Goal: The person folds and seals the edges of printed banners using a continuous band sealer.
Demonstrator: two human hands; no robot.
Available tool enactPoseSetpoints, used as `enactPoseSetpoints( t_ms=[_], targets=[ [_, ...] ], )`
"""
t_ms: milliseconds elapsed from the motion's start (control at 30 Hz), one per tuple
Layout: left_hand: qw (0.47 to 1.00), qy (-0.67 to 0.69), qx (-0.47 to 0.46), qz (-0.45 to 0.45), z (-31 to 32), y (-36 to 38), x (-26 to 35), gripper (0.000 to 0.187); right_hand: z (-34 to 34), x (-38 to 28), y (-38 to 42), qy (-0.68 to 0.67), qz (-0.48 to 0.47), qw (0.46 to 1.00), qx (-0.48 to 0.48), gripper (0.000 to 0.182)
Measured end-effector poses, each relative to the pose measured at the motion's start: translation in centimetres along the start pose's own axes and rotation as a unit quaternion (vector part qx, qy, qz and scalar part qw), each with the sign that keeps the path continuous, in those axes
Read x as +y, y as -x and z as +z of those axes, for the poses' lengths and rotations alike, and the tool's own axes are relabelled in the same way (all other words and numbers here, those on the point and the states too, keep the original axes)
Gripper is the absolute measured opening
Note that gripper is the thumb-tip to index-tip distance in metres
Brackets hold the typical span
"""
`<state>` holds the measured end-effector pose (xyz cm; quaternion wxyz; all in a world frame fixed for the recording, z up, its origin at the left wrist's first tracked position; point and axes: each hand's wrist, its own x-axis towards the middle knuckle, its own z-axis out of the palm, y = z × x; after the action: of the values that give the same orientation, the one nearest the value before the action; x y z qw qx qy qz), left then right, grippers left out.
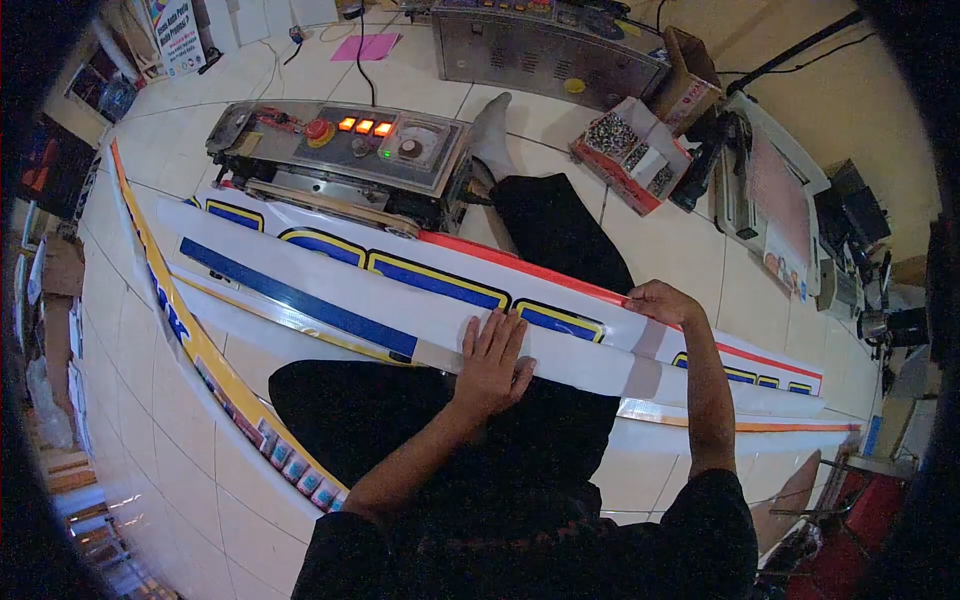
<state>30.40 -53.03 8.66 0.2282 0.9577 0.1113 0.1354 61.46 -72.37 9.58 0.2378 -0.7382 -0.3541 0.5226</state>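
A long printed banner (580,362), white with blue and yellow lettering and a red edge strip, lies folded lengthwise across my legs. My left hand (490,360) rests flat on its white back, fingers stretched out. Farther right, my right hand (660,302) grips the banner's red upper edge between thumb and fingers. At its left part, that edge runs along the front of a metal band sealing machine (300,150) with lit orange switches, a red knob and a dial. The banner hides part of the machine's lower front.
A yellow printed strip (215,365) curves over the tiled floor at left. Beyond my leg sits an open box of small metal pieces (632,155). A large metal case (550,50) and a cardboard box (688,80) stand at the back. A printer-like machine (775,190) is at right.
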Motion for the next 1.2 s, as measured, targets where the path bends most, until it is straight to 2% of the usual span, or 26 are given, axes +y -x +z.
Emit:
enactPoseSetpoints(
  t_ms=[67, 167, 367, 433, 533, 667, 733, 867, 933, 967, 1033, 1067, 1133, 1200],
  targets=[
    [1.000, 0.004, 0.009, -0.002, 0.0, 0.0, 0.0, 0.058, 0.0, 0.0, 0.0, 0.019, 0.016, 1.000, 0.000, 0.028],
    [1.000, 0.011, 0.022, 0.004, 0.4, 0.2, -0.2, 0.058, 0.1, 1.2, -0.4, -0.009, -0.009, 1.000, -0.004, 0.030],
    [1.000, 0.001, 0.009, 0.003, 0.5, 0.2, -0.3, 0.059, -0.2, 1.4, -0.4, 0.035, -0.006, 0.999, -0.019, 0.033],
    [1.000, -0.006, 0.007, -0.002, 0.6, 0.2, -0.3, 0.060, -0.1, 0.1, 0.1, 0.029, 0.024, 0.999, -0.004, 0.035],
    [1.000, 0.000, -0.004, -0.010, 0.7, 0.2, -0.3, 0.060, -0.3, 0.9, -0.6, 0.064, 0.002, 0.998, 0.001, 0.038],
    [1.000, 0.003, -0.002, -0.014, 0.4, 0.1, -0.2, 0.059, -0.3, 1.1, -0.7, 0.035, -0.009, 0.999, -0.002, 0.039],
    [1.000, 0.000, -0.008, -0.012, 0.4, 0.1, -0.2, 0.058, -0.2, -0.5, -0.1, 0.028, 0.034, 0.999, -0.001, 0.040],
    [1.000, 0.004, 0.010, -0.011, 0.6, 0.1, -0.2, 0.059, -0.4, 1.4, -0.4, 0.008, 0.007, 1.000, 0.002, 0.036],
    [1.000, 0.009, 0.024, -0.004, 0.4, 0.1, -0.3, 0.059, -1.2, 2.2, 0.0, 0.076, 0.071, 0.993, 0.054, 0.034],
    [1.000, 0.007, 0.023, -0.008, 0.5, 0.2, -0.3, 0.059, -1.4, 2.8, 0.2, 0.076, 0.069, 0.993, 0.051, 0.034],
    [1.000, 0.017, 0.007, -0.020, 0.7, 0.3, -0.4, 0.059, -1.5, 4.4, 0.9, 0.067, 0.107, 0.984, 0.126, 0.036],
    [1.000, 0.016, 0.009, -0.019, 0.6, 0.2, -0.5, 0.059, -1.4, 5.3, 1.4, 0.068, 0.106, 0.984, 0.127, 0.036],
    [1.000, 0.007, 0.004, -0.018, 0.5, 0.3, -0.3, 0.060, -0.6, 7.6, 2.5, 0.035, 0.028, 0.980, 0.194, 0.034],
    [1.000, 0.002, -0.001, -0.022, 0.6, 0.2, -0.3, 0.059, -0.8, 8.5, 3.0, 0.031, 0.046, 0.985, 0.166, 0.033]
  ],
)
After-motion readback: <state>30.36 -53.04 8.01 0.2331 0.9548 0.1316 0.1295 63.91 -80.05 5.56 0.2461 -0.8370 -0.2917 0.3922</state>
